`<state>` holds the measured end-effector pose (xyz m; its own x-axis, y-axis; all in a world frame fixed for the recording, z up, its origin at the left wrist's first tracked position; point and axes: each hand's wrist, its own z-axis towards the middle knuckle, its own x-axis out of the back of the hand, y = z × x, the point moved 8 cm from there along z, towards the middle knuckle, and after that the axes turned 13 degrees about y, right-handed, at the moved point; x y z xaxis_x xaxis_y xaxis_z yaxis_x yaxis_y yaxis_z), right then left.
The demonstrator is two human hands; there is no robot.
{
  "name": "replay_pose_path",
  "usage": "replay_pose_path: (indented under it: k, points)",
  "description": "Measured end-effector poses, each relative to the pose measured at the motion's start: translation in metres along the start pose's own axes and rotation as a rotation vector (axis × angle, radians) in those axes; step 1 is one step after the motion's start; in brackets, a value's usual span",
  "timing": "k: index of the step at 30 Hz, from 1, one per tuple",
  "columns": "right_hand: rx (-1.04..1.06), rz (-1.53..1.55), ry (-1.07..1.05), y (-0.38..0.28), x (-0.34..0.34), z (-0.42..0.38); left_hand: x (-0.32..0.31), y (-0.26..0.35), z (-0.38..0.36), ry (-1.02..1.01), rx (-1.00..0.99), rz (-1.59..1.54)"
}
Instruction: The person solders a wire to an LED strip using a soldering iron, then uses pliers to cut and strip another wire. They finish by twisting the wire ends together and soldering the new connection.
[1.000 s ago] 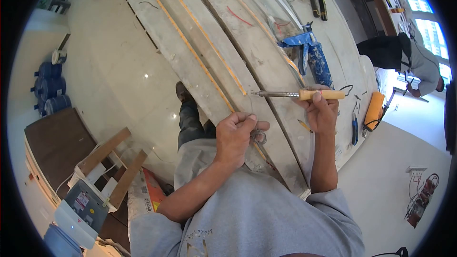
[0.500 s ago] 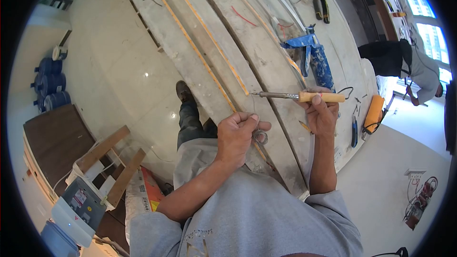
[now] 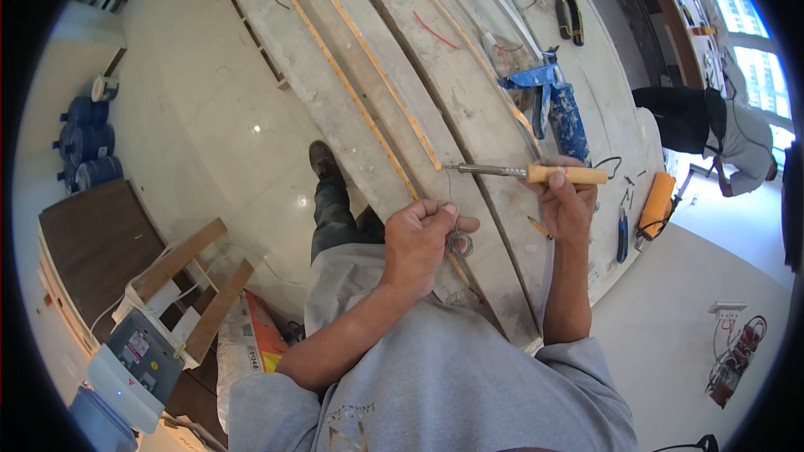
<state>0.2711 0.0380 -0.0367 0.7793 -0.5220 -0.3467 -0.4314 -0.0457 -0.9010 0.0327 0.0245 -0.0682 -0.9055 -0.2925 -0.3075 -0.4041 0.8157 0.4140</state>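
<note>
My left hand [image 3: 416, 243] pinches a strand of solder wire [image 3: 460, 243], its small coil hanging beside the fingers. The strand's free end rises toward the tip of a soldering iron [image 3: 490, 171]. Around the iron's wooden handle, my right hand [image 3: 569, 209] is closed, holding it level with the tip pointing left. That tip is right by the end of an orange-and-white LED strip [image 3: 394, 96]. A second LED strip [image 3: 347, 88] runs alongside, passing behind my left hand. Both strips lie along the dusty board surface [image 3: 469, 130].
A blue caulking gun [image 3: 567, 121], pliers [image 3: 569, 12], a utility knife [image 3: 622, 237] and an orange tool [image 3: 658, 201] lie to the right. A red wire [image 3: 435, 29] lies farther up. Another person [image 3: 741, 134] stands at far right. Water bottles [image 3: 88, 142] are at left.
The view has shifted very slightly. Both hands keep the same grip, with the iron's tip still near the strip's end and the solder strand.
</note>
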Motion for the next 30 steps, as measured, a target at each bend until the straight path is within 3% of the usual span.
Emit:
replay_pose_path:
  k: [30]
  points:
    - [-0.002, 0.03, -0.006, -0.0013, -0.0017, -0.001, -0.0001, -0.0001, -0.0008, -0.002, 0.009, -0.022]
